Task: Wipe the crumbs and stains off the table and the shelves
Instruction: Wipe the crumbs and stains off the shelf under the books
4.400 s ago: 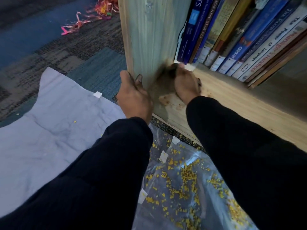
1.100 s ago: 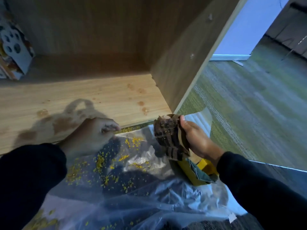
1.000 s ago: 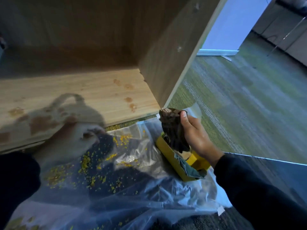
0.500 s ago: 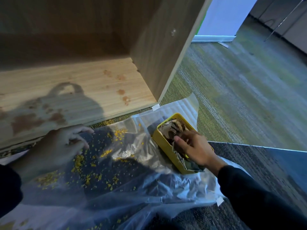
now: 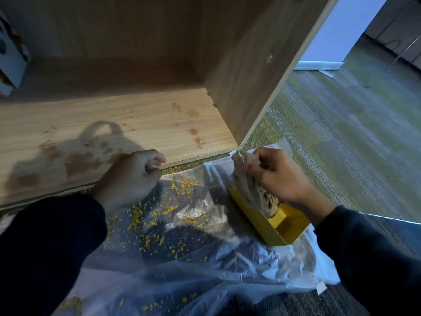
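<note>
The bottom wooden shelf (image 5: 136,115) carries brown stains at the front left (image 5: 77,160) and a few small spots near the right corner (image 5: 196,133). My left hand (image 5: 129,179) rests as a curled fist on the shelf's front edge. My right hand (image 5: 280,179) is shut on a pale crumpled cloth (image 5: 246,183), lifted just above a yellow box (image 5: 284,226) on the floor. Whether the left fingers pinch anything is hidden.
A clear plastic sheet (image 5: 205,265) lies on the floor below the shelf, scattered with yellow crumbs (image 5: 145,224). The shelf's upright side panel (image 5: 250,65) stands just beyond my right hand. Green-grey carpet (image 5: 341,133) stretches to the right. A printed box (image 5: 11,58) sits at the shelf's far left.
My right hand put the dark soiled cloth down into the yellow box and now lifts a pale cloth out of it. My left hand moved from the plastic up to the shelf edge.
</note>
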Demonstrator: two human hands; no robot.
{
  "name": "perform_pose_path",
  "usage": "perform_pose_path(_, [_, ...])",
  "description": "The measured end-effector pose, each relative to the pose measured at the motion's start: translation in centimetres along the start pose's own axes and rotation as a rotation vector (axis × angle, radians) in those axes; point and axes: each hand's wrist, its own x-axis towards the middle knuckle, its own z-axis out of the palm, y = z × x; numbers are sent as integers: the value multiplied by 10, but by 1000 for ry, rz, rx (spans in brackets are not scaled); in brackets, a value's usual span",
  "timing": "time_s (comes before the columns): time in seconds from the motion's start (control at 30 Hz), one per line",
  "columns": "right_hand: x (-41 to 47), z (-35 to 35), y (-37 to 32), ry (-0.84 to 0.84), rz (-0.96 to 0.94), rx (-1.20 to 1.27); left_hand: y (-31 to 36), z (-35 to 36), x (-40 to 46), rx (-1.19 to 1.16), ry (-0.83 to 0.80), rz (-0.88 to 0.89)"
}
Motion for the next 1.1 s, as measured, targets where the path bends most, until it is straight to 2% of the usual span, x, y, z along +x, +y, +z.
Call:
perform_pose_path(0.1, [40, 9, -24, 41, 38, 408, 11, -4, -2, -53, 43, -9])
perform_pose_path(0.17, [69, 10, -35, 118, -1, 498, 16, -7, -4, -46, 109, -10])
perform_pose_path(0.23, [96, 6, -47, 219, -109, 349, 12, -6, -2, -36, 162, -44])
perform_pose_path(0.3, [117, 3, -58, 231, -257, 134, 7, -7, 3, -6, 212, -72])
perform_pose_path(0.33, [123, 5, -61, 150, -327, 52, 7, -8, 4, 29, 218, -78])
perform_pose_path(0.4, [131, 24, -65, -142, -415, -168, 5, -9, 10, 84, 208, -68])
perform_pose_path(0.47, [140, 53, -56, -390, -385, -371, 4, -12, 20, 96, 192, -72])
perform_pose_path(0.5, [146, 67, -49, -421, -370, -444, 2, -14, 26, 92, 203, -64])
perform_pose_path(0.6, [172, 97, -34, -293, -398, -583, -2, -15, 40, 63, 246, -73])
perform_pose_path(0.77, [166, 136, -13, -18, -501, -622, -18, 2, 62, 38, 266, -151])
perform_pose_path(0.9, [179, 130, -6, -66, -611, -686, -38, 8, 80, 40, 255, -175])
perform_pose_path(0.97, [198, 129, -9, -18, -627, -718, -43, 9, 85, 11, 274, -157])
perform_pose_path(1.1, [254, 139, -35, 62, -487, -732, -39, 11, 91, -107, 297, -143])
